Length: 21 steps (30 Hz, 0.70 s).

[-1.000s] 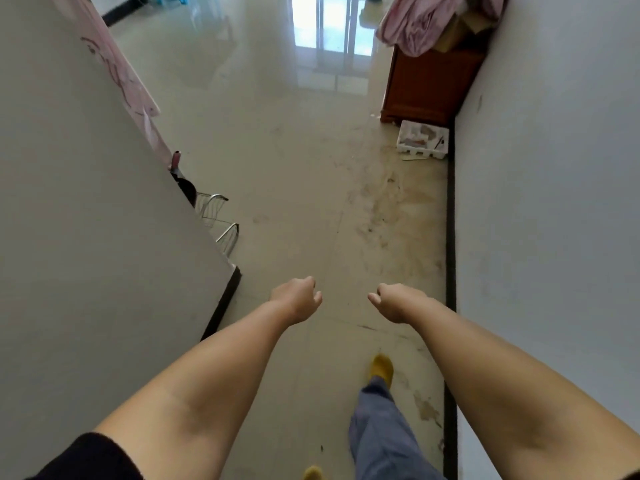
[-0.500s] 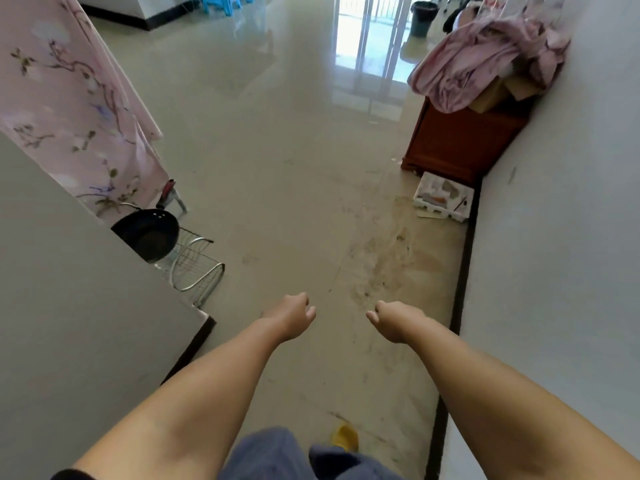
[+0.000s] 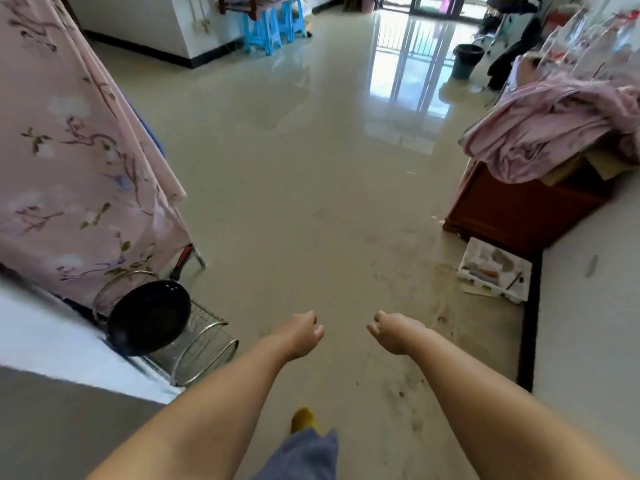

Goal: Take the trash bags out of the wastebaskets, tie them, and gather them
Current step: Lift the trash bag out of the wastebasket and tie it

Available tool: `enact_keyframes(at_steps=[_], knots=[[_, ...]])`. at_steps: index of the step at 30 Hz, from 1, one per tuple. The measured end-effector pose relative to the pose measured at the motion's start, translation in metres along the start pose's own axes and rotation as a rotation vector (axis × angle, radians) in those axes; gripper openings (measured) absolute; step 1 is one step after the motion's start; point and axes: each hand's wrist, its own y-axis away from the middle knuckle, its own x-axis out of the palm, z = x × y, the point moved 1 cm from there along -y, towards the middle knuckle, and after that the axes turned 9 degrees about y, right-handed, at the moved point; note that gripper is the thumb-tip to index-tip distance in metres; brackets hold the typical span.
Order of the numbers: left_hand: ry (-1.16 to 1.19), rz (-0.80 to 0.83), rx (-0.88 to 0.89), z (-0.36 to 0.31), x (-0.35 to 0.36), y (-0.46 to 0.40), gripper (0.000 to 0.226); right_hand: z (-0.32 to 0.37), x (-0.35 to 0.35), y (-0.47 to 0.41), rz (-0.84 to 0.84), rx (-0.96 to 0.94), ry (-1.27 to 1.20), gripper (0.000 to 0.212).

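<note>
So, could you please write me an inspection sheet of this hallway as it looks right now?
Surface: glossy tiled floor, dirt marks near the right wall.
Job's things: no trash bag seen; dark bucket-like bin far off by the bright doorway, contents cannot be told.
Clutter: black frying pan on a wire rack; white foam tray on the floor; pink cloth heaped on a wooden cabinet; blue stools.
Hands: left hand and right hand loosely curled, holding nothing.
Cables: nothing seen.
Surroundings: floral curtain on the left.
</note>
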Motion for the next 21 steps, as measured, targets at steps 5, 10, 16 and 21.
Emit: enact_keyframes(at_steps=[5,10,16,21], knots=[[-0.024,-0.018,0.009,-0.007,-0.084,-0.078,0.039,0.025,-0.091,-0.066,-0.021,-0.044,0.008,0.045],[-0.016,-0.025,-0.026,-0.005,-0.146,-0.160,0.039,0.038,-0.163,-0.148,-0.009,-0.072,0.080,0.049],[0.031,-0.104,-0.110,-0.004,-0.233,-0.282,0.037,0.047,-0.270,-0.279,-0.023,-0.181,0.229,0.050],[0.098,-0.161,-0.191,-0.016,-0.311,-0.364,0.038,0.061,-0.379,-0.363,-0.033,-0.247,0.270,0.051]])
